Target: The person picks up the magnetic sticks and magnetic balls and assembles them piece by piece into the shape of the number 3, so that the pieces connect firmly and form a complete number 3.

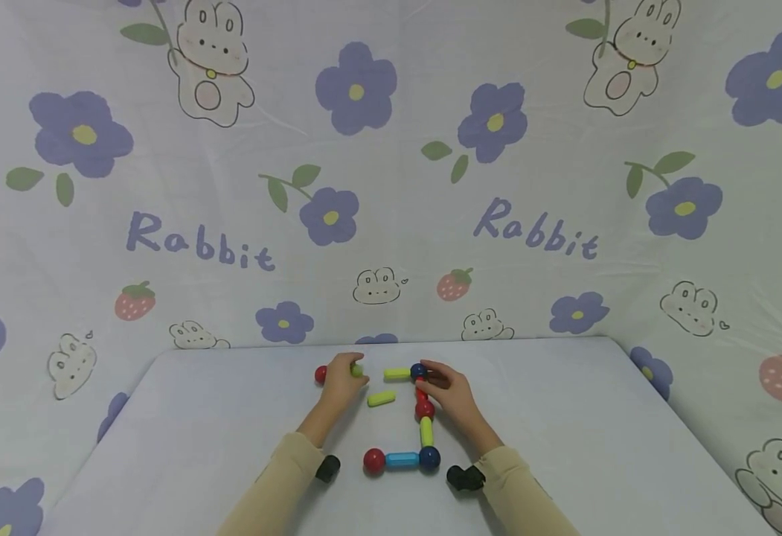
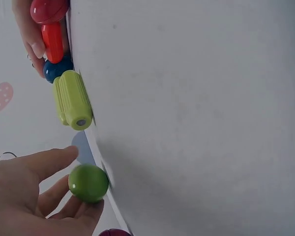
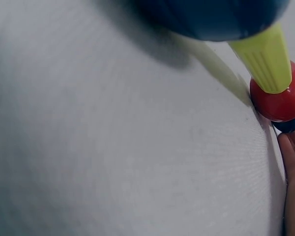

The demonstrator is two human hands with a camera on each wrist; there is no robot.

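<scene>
My left hand (image 1: 345,378) has its fingers curled round a green ball (image 2: 88,183) at the far left of the pieces. In the left wrist view the thumb stands slightly off the ball. My right hand (image 1: 452,391) holds the far dark blue ball (image 1: 419,371) with its fingertips. A red rod (image 1: 420,392) joins that ball to a red ball (image 1: 424,409). From there a yellow-green rod (image 1: 427,432) runs to a near dark blue ball (image 1: 429,458). A light blue rod (image 1: 402,459) links it to another red ball (image 1: 374,461).
One yellow-green rod (image 1: 397,373) extends left from the far blue ball. Another yellow-green rod (image 1: 382,399) lies loose between the hands. A red ball (image 1: 321,374) sits left of my left hand. Dark wrist devices (image 1: 466,478) show near both sleeves on the white table (image 1: 598,447).
</scene>
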